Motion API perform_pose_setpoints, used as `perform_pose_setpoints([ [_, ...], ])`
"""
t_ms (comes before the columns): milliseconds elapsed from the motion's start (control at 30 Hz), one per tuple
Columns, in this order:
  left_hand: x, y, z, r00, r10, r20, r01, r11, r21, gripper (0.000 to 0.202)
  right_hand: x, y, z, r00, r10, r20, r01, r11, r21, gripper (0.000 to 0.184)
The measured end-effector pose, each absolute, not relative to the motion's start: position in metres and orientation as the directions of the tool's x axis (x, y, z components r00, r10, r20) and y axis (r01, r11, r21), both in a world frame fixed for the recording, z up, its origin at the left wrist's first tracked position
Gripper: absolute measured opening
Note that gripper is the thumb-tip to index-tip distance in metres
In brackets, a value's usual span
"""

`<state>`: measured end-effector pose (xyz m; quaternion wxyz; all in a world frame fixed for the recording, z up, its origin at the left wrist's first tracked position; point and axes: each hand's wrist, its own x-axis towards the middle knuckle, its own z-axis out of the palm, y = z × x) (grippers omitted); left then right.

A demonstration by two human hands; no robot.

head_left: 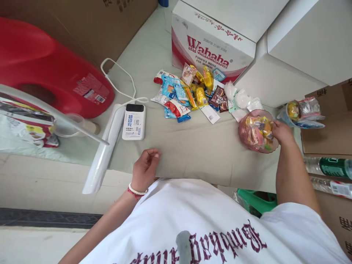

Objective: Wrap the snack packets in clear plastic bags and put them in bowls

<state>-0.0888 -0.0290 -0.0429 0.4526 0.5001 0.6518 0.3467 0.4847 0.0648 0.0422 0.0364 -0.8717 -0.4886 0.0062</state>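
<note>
My right hand [281,131] grips the right side of a pink bowl [243,134] filled with wrapped snacks, which sits on the beige cloth-covered table [198,154]. My left hand [145,167] rests near the table's front edge with its fingers loosely curled and nothing in it; a bead bracelet is on the wrist. A pile of wrapped candies and snack packets [189,96] lies further back at the middle of the table, apart from both hands.
A white power bank [134,121] with a white cable lies left of centre, beside a white roll [106,146]. A Wahaha water carton [211,44] stands behind the pile. A red container [44,66] is at left; cardboard boxes and a bottle [330,167] at right.
</note>
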Motion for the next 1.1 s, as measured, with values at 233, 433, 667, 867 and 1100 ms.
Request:
perform_pose_setpoints([
  [233, -0.101, -0.031, -0.062, 0.091, 0.969, 0.229, 0.724, -0.222, 0.653, 0.018, 0.454, 0.089, 0.078, 0.525, 0.805, 0.276, 0.808, -0.573, 0.135, 0.036],
  [433, -0.096, -0.033, -0.073, 0.180, 0.916, 0.358, 0.797, -0.349, 0.493, 0.016, 0.399, 0.186, 0.062, 0.361, 0.930, -0.072, 0.922, -0.344, 0.179, 0.035],
  [667, -0.100, -0.035, -0.071, 0.202, 0.879, 0.432, 0.777, -0.412, 0.476, 0.014, 0.379, 0.235, 0.027, 0.368, 0.897, -0.246, 0.916, -0.305, 0.259, 0.029],
  [867, -0.101, -0.033, -0.066, 0.182, 0.918, 0.352, 0.697, -0.373, 0.613, 0.014, 0.413, 0.214, 0.045, 0.263, 0.957, -0.124, 0.965, -0.260, 0.047, 0.022],
  [1100, -0.096, -0.031, -0.067, 0.186, 0.924, 0.333, 0.767, -0.348, 0.538, 0.019, 0.416, 0.218, 0.028, 0.284, 0.935, -0.215, 0.933, -0.218, 0.286, 0.033],
])
